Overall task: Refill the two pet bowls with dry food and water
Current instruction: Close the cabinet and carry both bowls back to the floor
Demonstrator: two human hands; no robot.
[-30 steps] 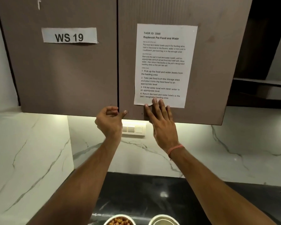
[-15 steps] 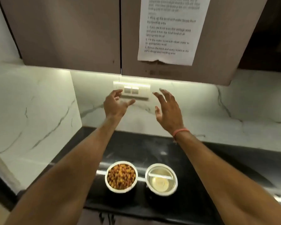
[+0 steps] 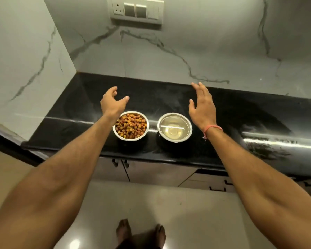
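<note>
Two steel bowls stand side by side near the front edge of a black countertop [image 3: 241, 112]. The left bowl [image 3: 131, 125] is filled with brown and orange dry kibble. The right bowl [image 3: 174, 127] holds clear water. My left hand [image 3: 111, 103] hovers just behind and left of the food bowl, fingers loosely curved, holding nothing. My right hand [image 3: 202, 106] hovers behind and right of the water bowl, fingers straight, empty, with a pink thread on the wrist. Neither hand touches a bowl.
A marble backsplash rises behind the counter, with a switch and socket panel [image 3: 136, 10] at the top. A marble side wall [image 3: 25, 60] closes the left end. Cabinet doors [image 3: 151, 173] sit under the counter. My bare feet [image 3: 141, 232] stand on the glossy floor.
Both hands came down from the upper cabinet door and task sheet to just above the counter behind the bowls. The view tilted down, so the cabinet left the frame.
</note>
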